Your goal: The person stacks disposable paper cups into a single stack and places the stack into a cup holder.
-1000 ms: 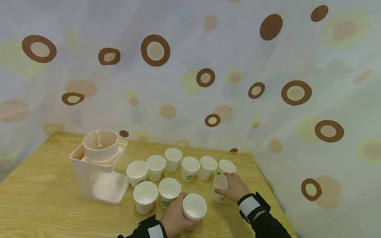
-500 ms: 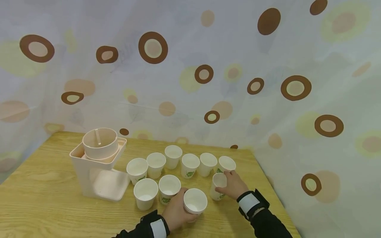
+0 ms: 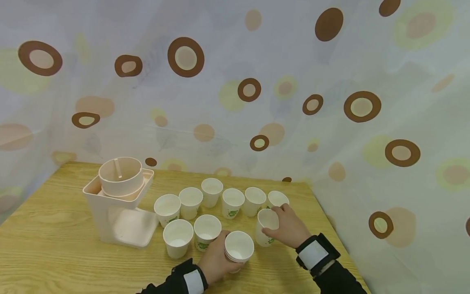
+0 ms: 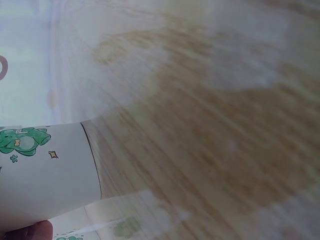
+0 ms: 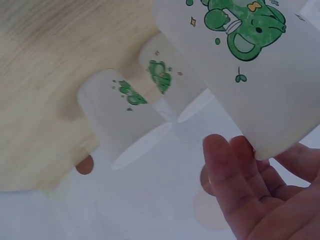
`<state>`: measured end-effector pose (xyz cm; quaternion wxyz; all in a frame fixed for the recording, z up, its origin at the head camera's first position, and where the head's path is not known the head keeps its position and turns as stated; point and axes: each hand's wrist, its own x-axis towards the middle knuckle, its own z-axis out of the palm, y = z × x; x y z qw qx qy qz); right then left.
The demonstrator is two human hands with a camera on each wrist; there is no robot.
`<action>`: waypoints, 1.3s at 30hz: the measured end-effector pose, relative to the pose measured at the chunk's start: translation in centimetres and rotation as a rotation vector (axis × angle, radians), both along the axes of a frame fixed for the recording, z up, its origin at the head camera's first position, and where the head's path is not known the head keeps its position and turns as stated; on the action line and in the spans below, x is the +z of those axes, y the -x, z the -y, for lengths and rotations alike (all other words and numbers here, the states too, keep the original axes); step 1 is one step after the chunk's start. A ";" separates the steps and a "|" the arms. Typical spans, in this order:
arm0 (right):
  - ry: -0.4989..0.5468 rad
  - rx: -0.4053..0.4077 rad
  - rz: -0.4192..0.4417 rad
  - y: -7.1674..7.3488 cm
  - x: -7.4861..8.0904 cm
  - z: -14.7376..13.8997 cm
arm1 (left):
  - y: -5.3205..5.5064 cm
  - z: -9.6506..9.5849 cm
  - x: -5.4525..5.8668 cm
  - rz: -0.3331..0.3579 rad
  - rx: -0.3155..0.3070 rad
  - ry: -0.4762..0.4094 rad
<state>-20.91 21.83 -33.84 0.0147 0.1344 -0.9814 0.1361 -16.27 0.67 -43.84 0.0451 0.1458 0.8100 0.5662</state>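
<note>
Near the table's front, my left hand [image 3: 216, 259] grips a short stack of white paper cups [image 3: 239, 246]. In the left wrist view a stack cup [image 4: 50, 170] shows a green cartoon print, with a fingertip [image 4: 37, 231] against its side. My right hand [image 3: 290, 226] holds a single paper cup [image 3: 267, 224] by its upper part, thumb in front and fingers behind. The right wrist view shows that cup [image 5: 260, 85] close up, fingers [image 5: 222, 165] at its rim. Just behind it stands another paper cup [image 3: 278, 198], partly hidden by the hand.
Several upright paper cups [image 3: 233, 200] form a back row on the wooden table [image 3: 55, 261]. Two more cups [image 3: 178, 237] stand left of the stack. A pale pink appliance-like holder [image 3: 117, 204] with a round top container is farther left. Patterned sheeting [image 3: 205, 102] surrounds the table.
The right wrist has turned slightly and the cup in that hand has shifted a little left. The left hand keeps its grip on the stack. The head view has shifted slightly.
</note>
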 end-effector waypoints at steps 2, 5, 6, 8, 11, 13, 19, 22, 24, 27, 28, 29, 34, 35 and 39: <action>-0.003 0.001 -0.002 -0.3 0.5 0.3 | 0.0 0.0 0.0 0.000 0.002 -0.001; -0.006 -0.002 -0.001 -0.6 1.0 0.6 | -0.1 0.0 0.0 0.004 0.004 -0.002; -0.007 0.000 -0.002 -0.7 1.1 0.7 | -0.1 0.0 0.0 0.005 0.006 0.000; -0.008 0.004 -0.006 -0.9 1.4 0.9 | -0.1 0.0 -0.1 0.005 0.007 0.003; -0.007 0.011 -0.018 -1.2 1.8 1.0 | 0.0 0.0 -0.2 0.001 0.009 0.009; -0.005 0.016 -0.027 -1.3 2.0 1.1 | 0.0 0.0 -0.2 -0.007 0.011 0.012; -0.014 0.026 -0.054 -1.8 2.7 1.3 | -0.1 0.0 -0.3 -0.042 0.024 0.036; -0.024 0.027 -0.069 -1.9 2.8 1.4 | -0.1 -0.1 -0.2 -0.042 0.024 0.039; -0.028 0.031 -0.080 -2.0 2.9 1.4 | -0.2 -0.1 -0.1 -0.034 0.019 0.035; -0.024 0.044 -0.096 -2.1 3.1 1.6 | -0.2 -0.1 0.0 -0.020 0.012 0.029; -0.022 0.050 -0.101 -2.2 3.2 1.7 | -0.2 -0.1 0.0 -0.017 0.011 0.028; -0.019 0.058 -0.105 -2.2 3.3 1.7 | -0.2 -0.1 0.0 -0.014 0.009 0.026; -0.019 0.083 -0.120 -2.5 3.8 2.2 | -0.1 0.0 0.0 -0.024 0.010 0.025; -0.019 0.085 -0.118 -2.5 3.9 2.3 | 0.0 0.0 0.0 -0.027 0.010 0.025; -0.014 0.084 -0.092 -2.7 4.2 2.8 | -0.1 0.0 0.0 -0.034 0.014 0.023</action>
